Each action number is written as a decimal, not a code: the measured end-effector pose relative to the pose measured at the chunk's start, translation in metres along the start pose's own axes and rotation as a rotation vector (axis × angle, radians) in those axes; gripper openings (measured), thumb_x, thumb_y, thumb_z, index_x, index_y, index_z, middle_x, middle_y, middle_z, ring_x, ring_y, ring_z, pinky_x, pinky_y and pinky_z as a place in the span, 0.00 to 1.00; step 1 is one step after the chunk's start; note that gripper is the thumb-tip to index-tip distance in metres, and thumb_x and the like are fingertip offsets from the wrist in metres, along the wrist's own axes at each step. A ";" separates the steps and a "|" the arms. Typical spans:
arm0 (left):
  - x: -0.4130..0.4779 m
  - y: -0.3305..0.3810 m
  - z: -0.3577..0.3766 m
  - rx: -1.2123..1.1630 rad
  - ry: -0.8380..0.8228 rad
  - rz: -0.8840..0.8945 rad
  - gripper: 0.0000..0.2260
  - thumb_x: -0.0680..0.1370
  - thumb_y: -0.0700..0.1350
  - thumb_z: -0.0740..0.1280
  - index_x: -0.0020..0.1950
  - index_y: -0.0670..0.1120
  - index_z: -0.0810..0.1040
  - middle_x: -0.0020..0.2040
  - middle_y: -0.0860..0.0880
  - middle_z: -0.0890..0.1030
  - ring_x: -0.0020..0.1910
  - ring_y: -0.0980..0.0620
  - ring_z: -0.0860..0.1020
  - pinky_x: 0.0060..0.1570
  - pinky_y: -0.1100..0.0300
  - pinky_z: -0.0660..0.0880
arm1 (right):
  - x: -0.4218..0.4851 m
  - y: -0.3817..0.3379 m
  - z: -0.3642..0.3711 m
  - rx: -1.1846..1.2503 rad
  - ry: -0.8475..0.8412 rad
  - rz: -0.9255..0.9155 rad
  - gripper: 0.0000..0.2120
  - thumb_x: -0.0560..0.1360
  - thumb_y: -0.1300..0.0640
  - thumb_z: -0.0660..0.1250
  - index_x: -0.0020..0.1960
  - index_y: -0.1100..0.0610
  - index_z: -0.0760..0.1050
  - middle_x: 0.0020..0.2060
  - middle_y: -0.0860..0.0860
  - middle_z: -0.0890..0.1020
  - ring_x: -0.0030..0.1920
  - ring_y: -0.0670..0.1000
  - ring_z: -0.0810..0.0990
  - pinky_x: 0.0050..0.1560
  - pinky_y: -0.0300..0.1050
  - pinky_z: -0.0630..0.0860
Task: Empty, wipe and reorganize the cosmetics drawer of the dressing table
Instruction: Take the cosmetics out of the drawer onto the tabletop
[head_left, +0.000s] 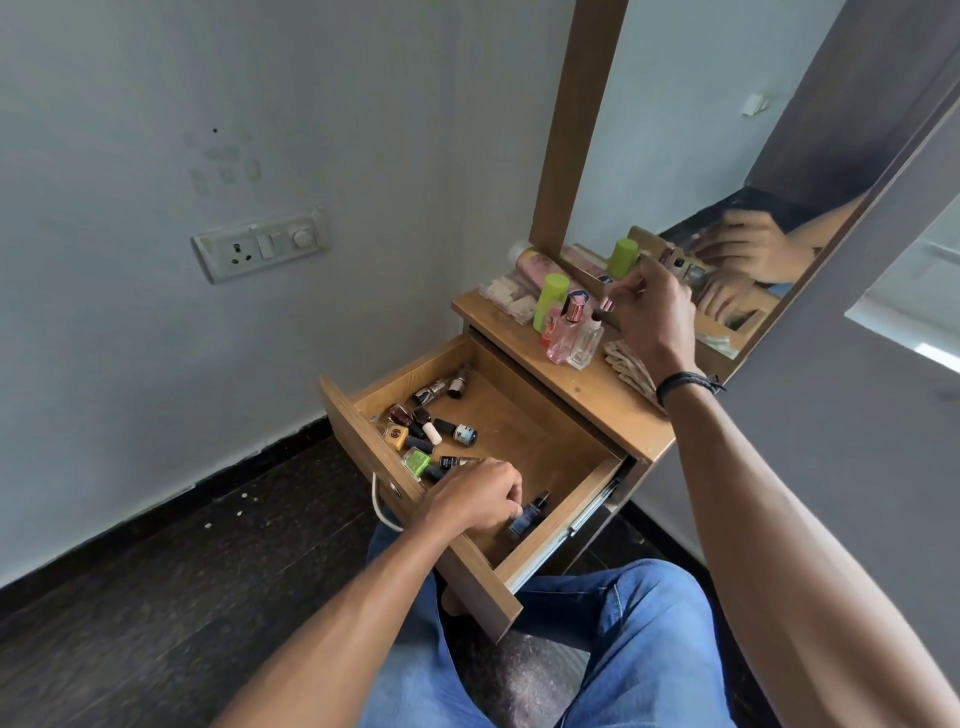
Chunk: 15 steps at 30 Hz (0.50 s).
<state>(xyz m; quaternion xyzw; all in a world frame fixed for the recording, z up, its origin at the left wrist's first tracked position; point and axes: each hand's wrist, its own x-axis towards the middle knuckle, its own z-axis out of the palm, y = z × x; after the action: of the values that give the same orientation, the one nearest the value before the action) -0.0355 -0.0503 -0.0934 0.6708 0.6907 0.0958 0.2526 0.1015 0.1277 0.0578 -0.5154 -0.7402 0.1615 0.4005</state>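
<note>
The drawer (524, 431) is pulled out, with bottles (426, 431) crowded at its left front and open floor behind. The left hand (472, 499) is curled beside a blue bottle (527, 519); its grip cannot be told. A pink tube (608, 303) is pinched by the right hand (654, 312) above the tabletop (587, 389).

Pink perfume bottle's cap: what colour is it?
The cap is coppery pink; the head view shows it.

Left hand (475, 496) in drawer (519, 431); right hand (654, 312) apparently with small pink item (607, 303).

No text we can read, labels on the nail polish bottles (431, 431) in the drawer (524, 436) too small & blurred, print on the pink tube (537, 265) and perfume bottles (566, 332) likewise — no brand, no. or sign legible.
</note>
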 end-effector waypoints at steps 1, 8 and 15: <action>0.000 0.000 0.000 0.001 0.001 -0.001 0.03 0.78 0.48 0.71 0.48 0.50 0.82 0.50 0.54 0.83 0.46 0.55 0.80 0.46 0.57 0.72 | 0.001 0.001 0.003 -0.008 -0.021 -0.010 0.03 0.75 0.57 0.69 0.44 0.56 0.78 0.43 0.51 0.85 0.44 0.56 0.82 0.46 0.55 0.81; 0.000 0.001 -0.002 -0.001 0.005 0.011 0.04 0.79 0.48 0.70 0.50 0.50 0.82 0.51 0.54 0.83 0.47 0.55 0.80 0.47 0.57 0.74 | -0.005 0.013 0.019 -0.045 -0.090 -0.010 0.03 0.75 0.59 0.70 0.43 0.55 0.78 0.40 0.48 0.84 0.42 0.53 0.82 0.45 0.52 0.80; 0.000 0.002 -0.004 -0.009 0.012 0.017 0.04 0.80 0.48 0.69 0.52 0.49 0.82 0.53 0.53 0.83 0.46 0.56 0.77 0.46 0.58 0.69 | -0.013 0.019 0.022 0.088 0.063 0.031 0.07 0.77 0.62 0.67 0.47 0.55 0.84 0.43 0.47 0.85 0.45 0.49 0.83 0.48 0.47 0.79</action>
<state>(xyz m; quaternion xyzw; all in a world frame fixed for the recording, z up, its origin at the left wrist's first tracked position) -0.0357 -0.0497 -0.0891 0.6749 0.6861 0.1049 0.2507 0.0989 0.1277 0.0256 -0.5136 -0.7111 0.1839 0.4435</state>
